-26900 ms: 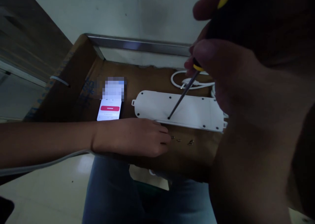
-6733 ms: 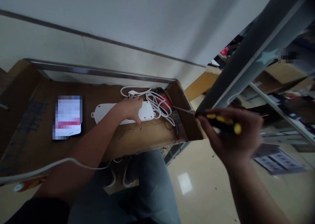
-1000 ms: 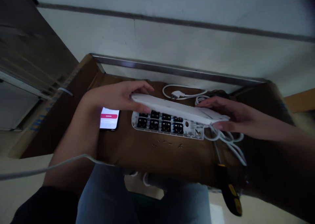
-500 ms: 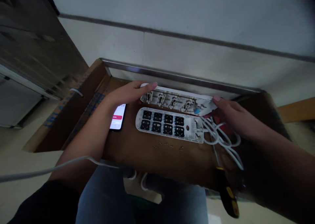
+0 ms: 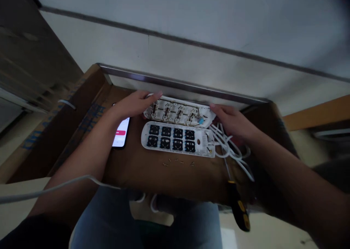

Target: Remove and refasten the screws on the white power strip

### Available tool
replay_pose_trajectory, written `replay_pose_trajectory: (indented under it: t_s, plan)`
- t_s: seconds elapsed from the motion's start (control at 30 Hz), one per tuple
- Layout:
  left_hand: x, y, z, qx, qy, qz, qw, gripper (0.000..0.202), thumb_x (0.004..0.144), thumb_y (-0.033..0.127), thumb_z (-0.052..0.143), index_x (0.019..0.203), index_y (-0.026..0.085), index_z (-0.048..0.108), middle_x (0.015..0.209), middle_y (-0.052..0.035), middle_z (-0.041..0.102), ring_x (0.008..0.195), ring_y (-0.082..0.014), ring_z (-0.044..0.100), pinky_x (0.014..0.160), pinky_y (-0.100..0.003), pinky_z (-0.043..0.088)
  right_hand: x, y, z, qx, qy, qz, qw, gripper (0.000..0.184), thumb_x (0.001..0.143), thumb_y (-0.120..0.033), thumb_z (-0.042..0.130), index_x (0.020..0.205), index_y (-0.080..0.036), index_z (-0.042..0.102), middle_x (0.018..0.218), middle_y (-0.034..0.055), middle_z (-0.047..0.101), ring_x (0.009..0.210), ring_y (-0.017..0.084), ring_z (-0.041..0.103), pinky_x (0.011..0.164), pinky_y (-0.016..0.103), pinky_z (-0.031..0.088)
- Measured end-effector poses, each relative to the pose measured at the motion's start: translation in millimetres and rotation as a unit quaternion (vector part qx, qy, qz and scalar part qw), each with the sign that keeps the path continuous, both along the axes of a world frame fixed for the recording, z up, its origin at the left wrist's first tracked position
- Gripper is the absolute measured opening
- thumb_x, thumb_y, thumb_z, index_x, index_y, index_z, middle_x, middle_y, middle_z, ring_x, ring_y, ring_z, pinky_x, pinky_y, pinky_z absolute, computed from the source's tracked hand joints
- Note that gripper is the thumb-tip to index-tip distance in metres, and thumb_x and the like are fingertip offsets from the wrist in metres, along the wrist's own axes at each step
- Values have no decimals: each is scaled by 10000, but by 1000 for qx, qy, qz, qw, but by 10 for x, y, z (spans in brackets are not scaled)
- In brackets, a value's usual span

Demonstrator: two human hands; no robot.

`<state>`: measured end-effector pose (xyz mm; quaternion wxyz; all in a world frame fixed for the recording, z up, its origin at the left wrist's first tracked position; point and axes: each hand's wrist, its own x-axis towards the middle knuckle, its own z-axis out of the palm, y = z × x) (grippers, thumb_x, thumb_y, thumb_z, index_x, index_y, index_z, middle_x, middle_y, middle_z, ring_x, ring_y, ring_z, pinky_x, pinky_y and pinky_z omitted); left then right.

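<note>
Both my hands grip one half of an opened white power strip casing (image 5: 175,110), its metal contact strips and a blue round part facing me. My left hand (image 5: 136,103) has its left end, thumb on the upper edge. My right hand (image 5: 228,119) closes round the right end, fingers partly hidden. Just below lies the other half, the socket panel (image 5: 201,150), with black socket inserts in two rows. White cable (image 5: 232,152) runs in loops beside my right hand. Several small screws (image 5: 177,161) are scattered in front of the panel.
Everything rests on a cardboard box (image 5: 136,172) whose flap stands up at the left. A lit phone (image 5: 119,134) lies by my left forearm. A black and yellow screwdriver (image 5: 237,205) overhangs the near edge. Behind runs a metal rail (image 5: 180,85) along a pale wall.
The held casing half has tipped back, so its inside shows more fully. Both hands moved with it. The whole view has shifted, putting things farther left.
</note>
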<state>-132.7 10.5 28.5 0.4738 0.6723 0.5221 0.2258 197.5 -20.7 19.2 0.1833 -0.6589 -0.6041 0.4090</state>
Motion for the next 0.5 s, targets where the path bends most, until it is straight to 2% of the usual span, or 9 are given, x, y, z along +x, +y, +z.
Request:
replay_pose_trajectory:
  t_s: [0.07,0.13,0.2,0.27,0.33,0.37,0.43,0.47,0.5]
  plan:
    - [16,0,3,-9,-6,5,1000,562,887,738,618,982,197,739,976,-77,780,948,-280,716,847,-390,579,-17,17,63,38,-38,11,998,655,1010,-691,444,1114,-72,630,949,59,614,901,52,570,889,223,559]
    - [23,6,3,-17,-17,9,1000,580,866,761,637,987,202,733,974,-71,772,973,-282,713,835,-385,586,-22,-45,209,96,-90,7,991,646,1001,-690,456,1205,-107,645,1067,88,656,990,97,603,994,296,558]
    - [23,15,1,-28,-27,10,999,588,854,769,649,1004,207,739,991,-71,773,984,-284,716,832,-387,591,-9,-270,419,166,-152,-9,974,635,980,-687,478,1312,-170,636,1263,108,656,1148,171,613,1122,374,517]
    - [19,24,-1,-36,-27,16,999,583,845,759,661,1025,212,750,1020,-78,782,984,-293,724,830,-395,594,8,-697,618,203,-211,-11,956,663,931,-752,495,1266,-206,664,1263,111,664,1203,226,621,1132,414,512]
    - [9,31,-6,-39,-24,22,999,569,835,739,675,1033,213,762,1054,-92,792,1009,-315,730,827,-405,598,17,-1267,701,194,-260,-16,946,664,913,-796,461,1213,-243,673,1081,102,709,958,226,682,860,398,563]
    - [2,35,-11,-41,-28,20,999,559,831,725,684,1038,212,766,1073,-99,795,1029,-326,732,826,-408,600,21,-1566,677,179,-277,-13,944,649,908,-805,451,1166,-253,675,942,90,712,780,212,675,690,368,530]
    - [-15,50,-35,-48,-45,8,998,545,834,691,698,1084,211,769,1128,-111,796,1067,-338,733,823,-409,606,27,-2101,503,159,-319,-19,934,668,874,-833,476,1140,-250,662,829,99,702,588,226,627,484,342,415]
    - [-23,61,-53,-50,-56,3,997,547,838,680,701,1111,211,766,1150,-117,795,1058,-335,738,806,-406,609,29,-2308,373,129,-384,-23,914,683,911,-822,407,1199,-247,638,875,101,719,558,237,622,440,340,372]
    - [-30,73,-74,-53,-60,0,997,556,842,673,701,1144,211,761,1174,-124,792,1038,-330,741,785,-403,609,29,-2465,232,111,-401,-21,909,688,925,-791,415,1239,-218,628,890,118,724,519,254,605,408,346,338]
